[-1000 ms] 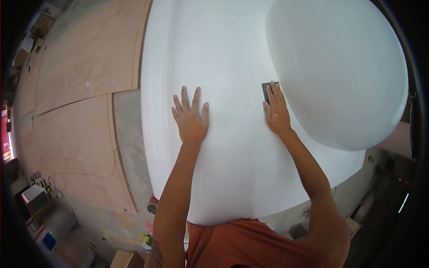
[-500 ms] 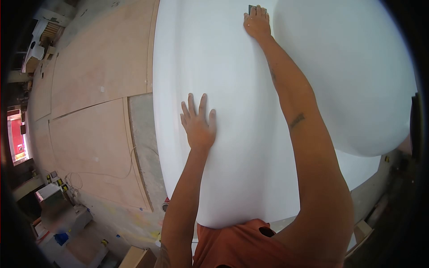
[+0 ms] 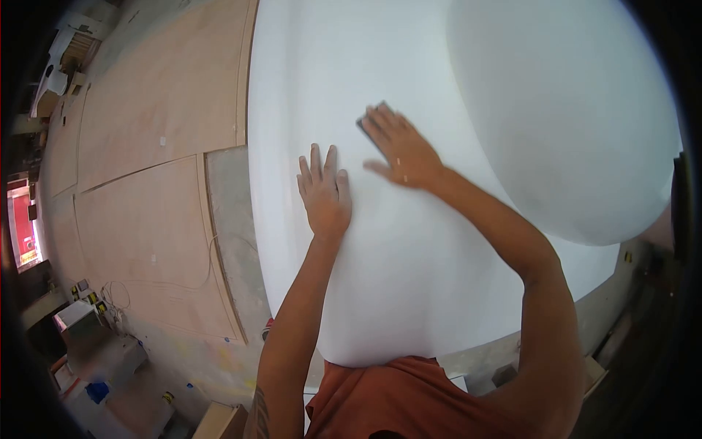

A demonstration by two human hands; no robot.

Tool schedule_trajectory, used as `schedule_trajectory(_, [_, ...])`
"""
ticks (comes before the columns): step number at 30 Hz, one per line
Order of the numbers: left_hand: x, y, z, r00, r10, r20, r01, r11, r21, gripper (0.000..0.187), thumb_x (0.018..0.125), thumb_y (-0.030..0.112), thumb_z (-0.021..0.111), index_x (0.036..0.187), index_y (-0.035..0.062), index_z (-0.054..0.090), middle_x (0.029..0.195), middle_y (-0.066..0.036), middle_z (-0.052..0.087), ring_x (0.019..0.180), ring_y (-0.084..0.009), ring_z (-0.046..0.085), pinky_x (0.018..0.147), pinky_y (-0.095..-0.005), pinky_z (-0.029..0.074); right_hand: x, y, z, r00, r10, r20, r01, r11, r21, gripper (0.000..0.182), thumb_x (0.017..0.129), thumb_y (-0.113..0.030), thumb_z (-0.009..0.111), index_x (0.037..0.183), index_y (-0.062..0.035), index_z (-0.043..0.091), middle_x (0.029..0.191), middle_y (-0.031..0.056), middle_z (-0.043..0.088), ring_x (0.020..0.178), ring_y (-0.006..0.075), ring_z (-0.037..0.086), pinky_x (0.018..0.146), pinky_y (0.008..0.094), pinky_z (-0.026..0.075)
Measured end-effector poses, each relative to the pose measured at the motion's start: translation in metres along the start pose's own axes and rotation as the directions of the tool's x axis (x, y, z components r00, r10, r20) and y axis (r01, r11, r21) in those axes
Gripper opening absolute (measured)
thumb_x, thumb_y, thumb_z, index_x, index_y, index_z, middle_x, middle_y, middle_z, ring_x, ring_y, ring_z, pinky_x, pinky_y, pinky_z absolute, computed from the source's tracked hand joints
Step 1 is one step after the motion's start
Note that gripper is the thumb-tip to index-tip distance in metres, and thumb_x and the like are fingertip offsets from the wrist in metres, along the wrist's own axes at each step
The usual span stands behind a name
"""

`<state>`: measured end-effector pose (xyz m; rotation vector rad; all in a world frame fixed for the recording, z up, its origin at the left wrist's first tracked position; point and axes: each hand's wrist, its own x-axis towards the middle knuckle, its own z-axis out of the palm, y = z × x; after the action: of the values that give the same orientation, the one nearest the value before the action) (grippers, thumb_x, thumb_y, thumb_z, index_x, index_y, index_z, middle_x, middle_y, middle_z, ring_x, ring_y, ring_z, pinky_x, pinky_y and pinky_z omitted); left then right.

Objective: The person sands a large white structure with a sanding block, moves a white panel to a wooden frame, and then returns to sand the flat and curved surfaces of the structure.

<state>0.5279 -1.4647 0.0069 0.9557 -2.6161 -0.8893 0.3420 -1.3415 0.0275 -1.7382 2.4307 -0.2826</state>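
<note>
A large, smooth white curved piece (image 3: 395, 271) fills the middle of the view, with a rounded white bulge (image 3: 563, 117) rising at its right. My left hand (image 3: 324, 194) lies on the white surface, fingers spread, nothing in it. To its upper right, my right hand (image 3: 406, 150) presses a thin dark pad (image 3: 362, 126) against the same surface. Only the edge of the pad shows past the fingertips; the rest is under the palm and fingers. The right hand is slightly blurred.
Large tan boards (image 3: 146, 227) lie on the floor at the left, with a thin cable across them. A cardboard box (image 3: 219, 421) stands at the bottom left, near cluttered equipment (image 3: 110, 358). A red window or opening (image 3: 25, 223) shows at the far left.
My right hand has come down and left with the dark pad, from the top of the white surface to nearer my left hand. My left hand has barely moved.
</note>
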Motion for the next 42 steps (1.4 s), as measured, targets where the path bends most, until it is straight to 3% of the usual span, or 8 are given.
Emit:
schedule_trajectory(6, [0.007,0.005,-0.001,0.999,0.035,-0.019,-0.034,0.999,0.038,0.05,0.108,0.024,0.049,0.157,0.0144,0.049,0.17,-0.017,0.034,0.156,-0.0483,0.026,0.126,-0.0619,0.023,0.232,0.143,0.01,0.869,0.342,-0.357,-0.413,0.899,-0.145,0.078,0.109,-0.059,0.04,0.163,-0.0033,0.036,0.171,0.0175,0.034,0.159,0.0363,0.025,0.13,0.0494,0.021])
schedule_trajectory(9, [0.006,0.007,-0.003,0.999,-0.018,0.033,0.015,0.997,0.08,0.05,0.11,0.025,0.043,0.159,0.0143,0.046,0.171,-0.017,0.033,0.158,-0.0437,0.025,0.129,-0.055,0.02,0.269,0.121,0.015,0.727,0.525,-0.443,-0.625,0.773,-0.109,0.076,0.109,-0.057,0.04,0.164,-0.0049,0.035,0.171,0.0165,0.034,0.159,0.0353,0.025,0.13,0.051,0.021])
schedule_trajectory(14, [0.0,-0.003,-0.006,0.992,-0.017,-0.125,-0.003,0.987,-0.16,0.049,0.111,0.02,0.041,0.157,0.0035,0.043,0.168,-0.02,0.035,0.157,-0.0412,0.029,0.128,-0.0557,0.021,0.121,-0.022,0.034,0.983,0.033,-0.183,-0.038,0.999,-0.024,0.067,0.106,-0.047,0.052,0.159,-0.0063,0.046,0.171,0.0144,0.035,0.159,0.0347,0.026,0.13,0.0468,0.022])
schedule_trajectory(20, [-0.01,-0.018,-0.007,0.949,0.032,-0.315,-0.172,0.886,-0.43,0.047,0.11,0.017,0.043,0.153,-0.0036,0.046,0.163,-0.022,0.044,0.156,-0.0388,0.033,0.128,-0.0528,0.021,-0.025,-0.066,0.004,0.899,-0.421,0.12,0.385,0.89,0.242,0.06,0.104,-0.044,0.06,0.154,-0.0109,0.054,0.168,0.0128,0.041,0.159,0.0324,0.03,0.13,0.0477,0.026])
schedule_trajectory(24, [-0.002,-0.005,-0.012,0.994,0.047,-0.098,-0.078,0.932,-0.354,0.043,0.109,0.017,0.047,0.148,0.001,0.055,0.16,-0.016,0.05,0.155,-0.0358,0.037,0.127,-0.0499,0.025,0.084,0.015,-0.004,0.926,-0.377,0.024,0.376,0.926,0.023,0.065,0.104,-0.045,0.06,0.159,-0.0113,0.047,0.169,0.015,0.038,0.159,0.0352,0.028,0.13,0.0508,0.025])
schedule_trajectory(31, [0.008,-0.006,-0.011,0.992,0.104,-0.064,-0.112,0.985,-0.13,0.043,0.106,0.014,0.053,0.147,0.0015,0.057,0.159,-0.016,0.05,0.154,-0.0377,0.038,0.126,-0.0541,0.028,0.288,0.106,0.017,0.918,0.217,-0.331,-0.276,0.95,-0.144,0.065,0.106,-0.049,0.052,0.16,-0.014,0.045,0.169,0.0104,0.039,0.16,0.0306,0.026,0.131,0.0457,0.023])
schedule_trajectory(37, [-0.001,-0.004,-0.01,0.982,0.042,-0.185,-0.094,0.954,-0.284,0.048,0.105,0.012,0.051,0.151,-0.0025,0.049,0.161,-0.021,0.046,0.156,-0.039,0.035,0.128,-0.0588,0.019,0.127,-0.028,0.039,0.981,-0.125,-0.147,0.122,0.992,-0.028,0.058,0.103,-0.043,0.056,0.148,-0.0067,0.058,0.166,0.0115,0.044,0.158,0.0324,0.03,0.13,0.0477,0.024])
schedule_trajectory(42, [-0.016,-0.021,-0.016,0.932,0.283,-0.226,-0.327,0.926,-0.19,0.048,0.106,0.015,0.046,0.151,-0.002,0.049,0.164,-0.022,0.042,0.159,-0.0393,0.03,0.127,-0.0622,0.014,-0.036,-0.073,0.01,0.938,-0.294,0.185,0.272,0.953,0.135,0.057,0.101,-0.036,0.062,0.149,-0.006,0.057,0.167,0.015,0.04,0.158,0.034,0.03,0.128,0.0521,0.029])
